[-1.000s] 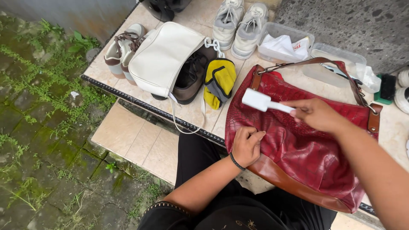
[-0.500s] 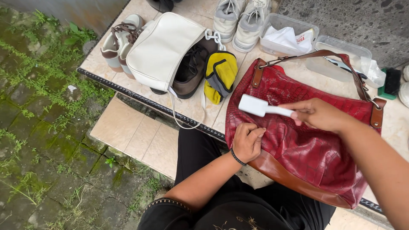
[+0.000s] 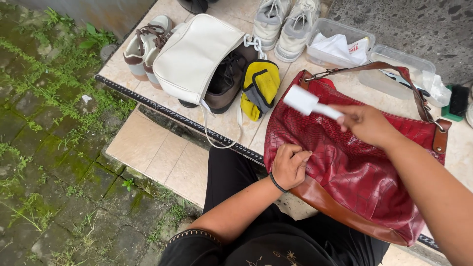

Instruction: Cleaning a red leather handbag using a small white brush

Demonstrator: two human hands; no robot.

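Our right hand (image 3: 367, 123) grips a white brush (image 3: 304, 101) over the red bag (image 3: 354, 172); our left hand (image 3: 289, 165) pinches its edge. Two tubs (image 3: 340, 47): one holds cloth.

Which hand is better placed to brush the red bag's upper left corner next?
Right. The right hand holds the white brush just over that corner of the red bag; the left hand is pressed on the bag's front, steadying it.

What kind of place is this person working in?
Probably an outdoor step or porch used for cleaning shoes and bags: mossy paving stones lie below the tiled ledge, sneakers line it, and the right hand holds a white brush over a red bag.
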